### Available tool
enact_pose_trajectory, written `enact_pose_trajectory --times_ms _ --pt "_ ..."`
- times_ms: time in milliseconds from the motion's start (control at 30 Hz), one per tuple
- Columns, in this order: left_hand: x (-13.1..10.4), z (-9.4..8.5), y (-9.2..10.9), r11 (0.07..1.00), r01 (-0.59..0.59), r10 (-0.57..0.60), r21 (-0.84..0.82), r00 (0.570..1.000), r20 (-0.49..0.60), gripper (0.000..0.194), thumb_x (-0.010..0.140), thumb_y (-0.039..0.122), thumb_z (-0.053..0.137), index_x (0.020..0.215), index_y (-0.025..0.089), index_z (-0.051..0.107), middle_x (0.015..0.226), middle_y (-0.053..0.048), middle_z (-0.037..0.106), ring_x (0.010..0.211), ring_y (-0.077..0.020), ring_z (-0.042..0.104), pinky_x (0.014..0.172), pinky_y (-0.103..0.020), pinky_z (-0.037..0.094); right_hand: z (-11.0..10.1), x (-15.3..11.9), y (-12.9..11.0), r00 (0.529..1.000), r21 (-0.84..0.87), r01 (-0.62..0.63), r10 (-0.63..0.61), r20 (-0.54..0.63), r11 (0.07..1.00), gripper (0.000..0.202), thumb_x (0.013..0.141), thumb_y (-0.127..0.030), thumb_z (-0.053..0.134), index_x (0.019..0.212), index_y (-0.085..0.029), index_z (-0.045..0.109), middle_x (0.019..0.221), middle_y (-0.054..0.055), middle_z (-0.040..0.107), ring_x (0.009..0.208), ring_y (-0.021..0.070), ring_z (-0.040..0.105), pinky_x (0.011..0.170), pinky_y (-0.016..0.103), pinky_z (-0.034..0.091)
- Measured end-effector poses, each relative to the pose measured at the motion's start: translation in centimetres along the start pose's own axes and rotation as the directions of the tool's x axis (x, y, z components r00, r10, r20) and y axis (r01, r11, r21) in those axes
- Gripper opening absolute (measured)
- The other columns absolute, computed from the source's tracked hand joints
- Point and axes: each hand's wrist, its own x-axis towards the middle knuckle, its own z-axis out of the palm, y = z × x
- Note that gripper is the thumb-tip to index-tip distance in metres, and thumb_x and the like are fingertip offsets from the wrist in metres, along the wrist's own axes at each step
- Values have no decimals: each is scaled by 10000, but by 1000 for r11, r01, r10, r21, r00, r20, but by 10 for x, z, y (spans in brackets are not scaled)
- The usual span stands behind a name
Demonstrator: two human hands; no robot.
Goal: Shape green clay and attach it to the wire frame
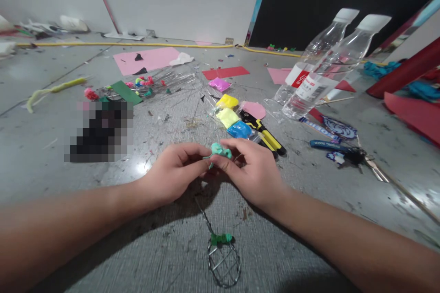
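Between my two hands, above the grey surface, is a small lump of mint-green modelling clay (pixel 220 149). My left hand (pixel 177 165) pinches its left side with thumb and forefinger. On the other side, my right hand (pixel 252 165) grips it with the thumb pressed across the front. A thin strand of the clay sticks out between the thumbs. Nearer to me lies a wire piece shaped like a small racket (pixel 224 263), with a twisted wire handle and green clay (pixel 220 239) wrapped at its neck.
Packets of clay (pixel 227 118) and yellow-black pliers (pixel 270 139) lie just beyond my right hand. Two clear bottles (pixel 309 82) stand at right, near keys (pixel 374 167). Wires with clay blobs (pixel 147 83), pink paper (pixel 151 57) and a pixelated dark patch (pixel 101 132) are at left.
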Motion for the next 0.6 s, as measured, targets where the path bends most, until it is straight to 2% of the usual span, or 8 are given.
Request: enact_pose_trajectory --times_ms 100,200,267,400,533,600 --pt "-1 0 0 998 26 -25 -63 999 26 133 796 295 748 824 166 758 743 -45 732 683 -151 659 638 -264 534 -2 4 0 997 -34 54 -52 57 998 292 1012 -395 590 809 -202 673 726 27 698 684 173 640 635 307 470" --pt "0 0 0 996 41 -39 -74 999 26 252 817 390 766 766 156 689 738 -44 726 683 -146 669 671 -273 560 -4 3 -4 991 -59 123 -119 59 991 210 971 -239 565 780 -205 647 697 16 674 657 167 625 619 299 464" --pt "0 0 0 999 30 -30 -23 999 24 309 788 410 804 741 166 620 696 -22 708 646 -136 656 644 -263 556 -5 2 -6 983 -54 172 -169 69 984 163 926 -150 534 852 -200 670 751 29 712 699 178 662 653 304 505" --pt "1 0 0 997 -11 13 72 1000 -21 333 758 384 827 761 183 562 615 26 649 579 -118 615 558 -224 500 -4 -2 -7 961 -10 247 -243 132 969 273 923 -114 490 1078 -197 700 935 68 782 850 209 731 763 342 588" --pt "1 3 0 996 16 -2 83 986 -164 247 786 339 803 856 188 620 649 25 662 578 -128 620 539 -226 485 1 -5 -5 964 -26 253 -249 96 967 376 922 -111 474 1238 -164 671 1099 127 783 1000 244 748 869 404 616" --pt "2 4 1 997 34 -20 69 982 -187 194 811 315 776 924 189 681 713 -2 708 625 -146 650 575 -244 511 4 -7 -4 968 -17 242 -241 65 970 429 917 -123 505 1325 -149 634 1157 148 773 1039 257 748 890 418 620"
